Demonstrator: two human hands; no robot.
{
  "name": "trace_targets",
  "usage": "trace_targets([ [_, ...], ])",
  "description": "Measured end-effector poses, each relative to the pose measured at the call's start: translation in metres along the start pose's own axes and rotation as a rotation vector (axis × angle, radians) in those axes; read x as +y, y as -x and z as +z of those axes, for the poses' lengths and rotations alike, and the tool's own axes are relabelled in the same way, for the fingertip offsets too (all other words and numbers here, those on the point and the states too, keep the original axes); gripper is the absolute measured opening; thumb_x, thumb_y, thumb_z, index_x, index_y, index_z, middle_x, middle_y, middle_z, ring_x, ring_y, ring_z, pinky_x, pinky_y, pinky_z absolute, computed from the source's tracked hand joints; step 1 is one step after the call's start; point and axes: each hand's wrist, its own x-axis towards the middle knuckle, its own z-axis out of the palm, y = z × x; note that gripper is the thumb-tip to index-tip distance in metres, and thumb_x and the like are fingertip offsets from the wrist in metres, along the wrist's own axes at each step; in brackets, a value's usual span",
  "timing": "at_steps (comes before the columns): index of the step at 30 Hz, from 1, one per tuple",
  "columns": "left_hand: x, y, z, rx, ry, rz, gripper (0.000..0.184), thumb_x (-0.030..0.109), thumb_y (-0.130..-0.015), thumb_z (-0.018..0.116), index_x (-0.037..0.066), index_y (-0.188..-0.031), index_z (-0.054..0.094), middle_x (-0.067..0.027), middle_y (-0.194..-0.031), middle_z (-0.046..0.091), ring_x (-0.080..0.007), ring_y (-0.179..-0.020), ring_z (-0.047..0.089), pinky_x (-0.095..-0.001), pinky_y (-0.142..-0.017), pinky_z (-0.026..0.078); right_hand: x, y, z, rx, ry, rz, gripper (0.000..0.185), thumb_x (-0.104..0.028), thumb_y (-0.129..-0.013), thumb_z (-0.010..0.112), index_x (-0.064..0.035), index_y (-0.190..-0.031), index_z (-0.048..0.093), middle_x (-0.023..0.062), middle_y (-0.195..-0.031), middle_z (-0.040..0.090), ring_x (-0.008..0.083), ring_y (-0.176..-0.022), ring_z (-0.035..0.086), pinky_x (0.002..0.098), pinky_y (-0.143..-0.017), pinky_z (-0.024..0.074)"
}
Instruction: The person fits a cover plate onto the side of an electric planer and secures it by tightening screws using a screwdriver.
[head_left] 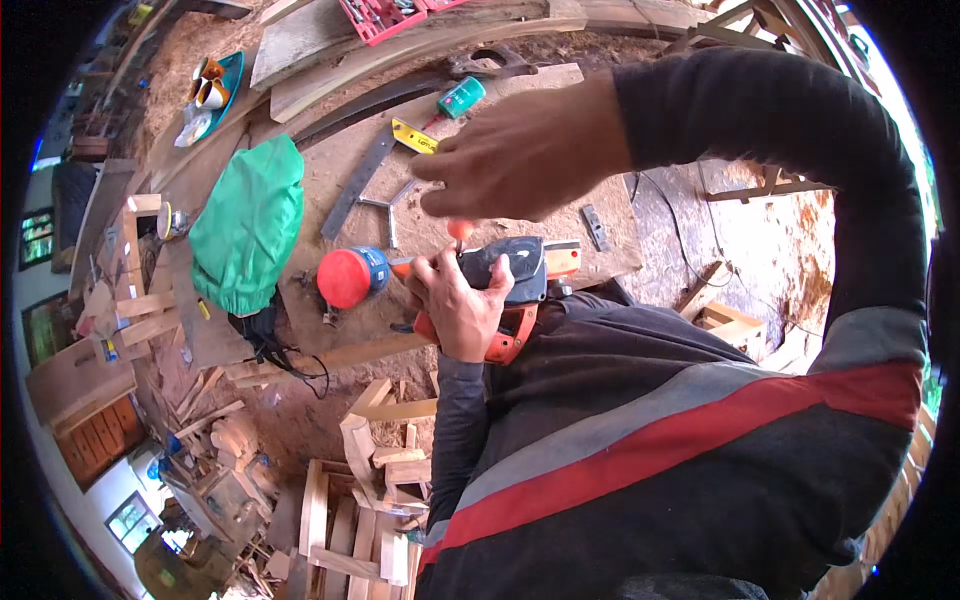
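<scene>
My left hand (462,305) grips an orange and black power tool, seemingly an electric planer (515,268), close to my body. A screwdriver (460,230) with an orange handle stands by its fingertips, shaft toward the tool; whether the fingers touch the shaft I cannot tell. Just above that handle hovers my right hand (530,150), palm down, fingers stretched out and holding nothing visible. Left of the planer lies a blue container with a red-orange lid (345,278). A try square (362,180) with a yellow stock and a bent metal wrench (390,212) lie beyond.
A teal bottle (461,97) and a handsaw (490,62) lie farther up the bench (550,95). A green cloth bag (250,225) rests at the left. A small metal piece (595,228) lies right of the planer. Wooden frames (350,530) stand below.
</scene>
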Motion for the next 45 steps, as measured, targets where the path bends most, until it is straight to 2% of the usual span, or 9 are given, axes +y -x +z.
trace_targets([
  [2,0.0,0.001,0.001,-0.004,0.009,-0.013,0.066,0.046,-0.078,0.085,-0.001,-0.118,0.065,-0.0223,-0.108,0.052,-0.0465,-0.106,0.054,-0.0569,-0.091,0.046,-0.014,-0.028,-0.03,-0.906,0.035,0.441,0.031,-0.022,-0.098,0.067,-0.004,-0.12,0.055,0.0197,-0.114,0.064,0.0331,-0.093,0.072,0.0475,-0.075,0.0575],
  [4,-0.002,0.001,0.001,-0.006,0.02,-0.01,0.066,0.047,-0.078,0.085,0.0,-0.118,0.064,-0.0218,-0.109,0.052,-0.046,-0.106,0.054,-0.0572,-0.091,0.046,-0.007,-0.015,-0.016,-0.908,0.038,0.476,0.036,-0.021,-0.097,0.07,-0.0005,-0.121,0.054,0.0188,-0.122,0.058,0.0334,-0.095,0.071,0.0457,-0.077,0.0578],
  [8,0.0,0.002,0.0,0.011,-0.019,0.008,0.066,0.047,-0.077,0.086,0.0,-0.119,0.064,-0.0215,-0.109,0.052,-0.0456,-0.106,0.054,-0.057,-0.091,0.046,0.004,-0.006,0.006,0.105,0.054,-0.137,0.033,-0.024,-0.098,0.069,0.0008,-0.116,0.058,0.0134,-0.091,0.067,0.0368,-0.069,0.071,0.05,-0.063,0.0571],
  [11,0.001,0.001,0.001,0.009,0.017,-0.015,0.068,0.047,-0.077,0.086,0.001,-0.121,0.063,-0.0211,-0.109,0.052,-0.0454,-0.106,0.054,-0.0571,-0.091,0.046,-0.014,-0.033,-0.03,-0.845,0.015,0.446,0.053,-0.029,-0.099,0.069,0.0012,-0.138,0.048,0.0226,-0.105,0.065,0.0383,-0.091,0.073,0.0488,-0.075,0.0586],
  [16,0.003,0.001,-0.003,-0.003,0.021,-0.016,0.068,0.047,-0.078,0.086,0.002,-0.123,0.061,-0.0208,-0.112,0.052,-0.0452,-0.108,0.054,-0.0573,-0.092,0.046,-0.003,-0.008,0.001,-0.015,0.082,0.002,0.04,-0.025,-0.097,0.07,0.0008,-0.124,0.056,0.0226,-0.103,0.064,0.0363,-0.079,0.073,0.046,-0.064,0.0588],
  [19,0.002,0.0,-0.002,-0.004,0.04,-0.006,0.069,0.045,-0.078,0.086,0.001,-0.124,0.06,-0.0214,-0.113,0.052,-0.0455,-0.108,0.054,-0.0574,-0.092,0.046,-0.011,-0.017,-0.02,-0.658,0.071,0.335,0.042,-0.033,-0.102,0.066,0.0002,-0.124,0.053,0.021,-0.098,0.065,0.0388,-0.08,0.072,0.0477,-0.065,0.0584],
  [24,-0.001,-0.001,0.0,0.015,0.02,0.033,0.068,0.044,-0.077,0.087,0.002,-0.123,0.059,-0.0217,-0.113,0.052,-0.0452,-0.108,0.054,-0.0568,-0.093,0.046,-0.001,-0.004,0.003,-0.003,-0.094,-0.046,0.04,-0.029,-0.097,0.069,0.0003,-0.119,0.053,0.0199,-0.097,0.065,0.0383,-0.076,0.072,0.0451,-0.06,0.0571],
  [29,0.002,-0.002,-0.001,-0.012,0.051,-0.016,0.068,0.045,-0.078,0.086,0.003,-0.123,0.06,-0.0217,-0.111,0.052,-0.0457,-0.109,0.054,-0.0568,-0.093,0.046,-0.007,-0.014,-0.014,-0.649,0.084,0.282,0.042,-0.027,-0.099,0.069,0.0028,-0.123,0.051,0.0222,-0.109,0.064,0.0405,-0.074,0.071,0.05,-0.065,0.0552],
  [45,0.001,0.004,-0.002,0.02,0.26,0.073,0.12,0.035,-0.079,0.091,-0.005,-0.162,0.014,-0.0318,-0.148,0.043,-0.0421,-0.126,0.052,-0.0546,-0.112,0.039,0.011,0.001,0.01,-0.057,0.121,0.048,0.025,-0.029,-0.097,0.066,-0.0051,-0.101,0.063,0.0106,-0.084,0.068,0.0319,-0.078,0.073,0.0458,-0.063,0.0578],
])
